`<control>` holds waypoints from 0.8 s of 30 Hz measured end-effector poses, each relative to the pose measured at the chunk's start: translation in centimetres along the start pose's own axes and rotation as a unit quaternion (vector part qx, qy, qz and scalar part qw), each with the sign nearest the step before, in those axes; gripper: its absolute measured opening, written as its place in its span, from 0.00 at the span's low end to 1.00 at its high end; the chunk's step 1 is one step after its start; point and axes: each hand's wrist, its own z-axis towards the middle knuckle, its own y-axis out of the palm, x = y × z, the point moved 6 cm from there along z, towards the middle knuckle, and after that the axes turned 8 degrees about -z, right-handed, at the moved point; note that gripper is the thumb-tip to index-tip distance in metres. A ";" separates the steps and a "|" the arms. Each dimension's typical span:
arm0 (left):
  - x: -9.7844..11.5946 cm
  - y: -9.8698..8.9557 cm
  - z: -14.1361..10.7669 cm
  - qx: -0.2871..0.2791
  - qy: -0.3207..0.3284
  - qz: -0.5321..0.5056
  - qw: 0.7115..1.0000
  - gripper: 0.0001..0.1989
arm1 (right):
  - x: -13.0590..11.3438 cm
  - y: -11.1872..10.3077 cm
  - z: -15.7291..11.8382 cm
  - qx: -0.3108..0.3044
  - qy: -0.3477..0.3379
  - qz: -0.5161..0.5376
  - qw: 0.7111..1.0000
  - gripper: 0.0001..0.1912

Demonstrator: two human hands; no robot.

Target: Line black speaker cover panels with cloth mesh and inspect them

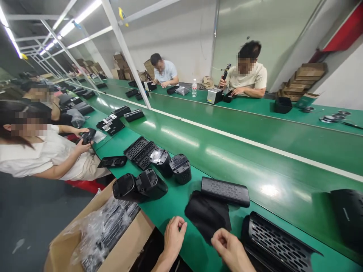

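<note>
Beside the black fabric sheet (205, 215) lying on the green-topped table (177, 206), the person's bare hands are held close to its lower edge. The left hand (174, 238) sits just left of the sheet, its fingers loosely curled around nothing visible. The right hand (231, 251) sits just below the sheet with its fingertips (217, 240) bunched together; whether they pinch the fabric cannot be told from this view. Handling centres on this one sheet, and neither hand visibly lifts anything. Just beyond the sheet lies one black bar-shaped speaker body (225, 192). To its right are one black perforated grille (279, 241) and, farther out, one dark curved cover (347, 215). To its left stand or lie four black cylindrical housings (150, 185), with two slotted black panels (140, 152) beyond them. Also left of the sheet is one cardboard box (136, 236), holding black parts wrapped in clear plastic (104, 226).
</note>
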 end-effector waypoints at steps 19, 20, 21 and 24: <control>7.2 4.7 1.9 -0.051 0.152 0.084 0.983 0.04 | 8.6 5.8 2.2 0.094 0.235 0.071 0.965 0.14; 7.3 5.2 1.9 -0.060 0.160 0.086 0.982 0.03 | 8.6 6.0 1.8 0.096 0.236 0.078 0.964 0.14; 7.3 5.6 1.9 -0.070 0.168 0.085 0.980 0.02 | 8.6 6.1 1.5 0.097 0.236 0.085 0.963 0.14; 7.5 5.4 1.6 -0.099 0.189 0.074 0.974 0.07 | 8.1 6.1 0.1 0.103 0.219 0.098 0.965 0.15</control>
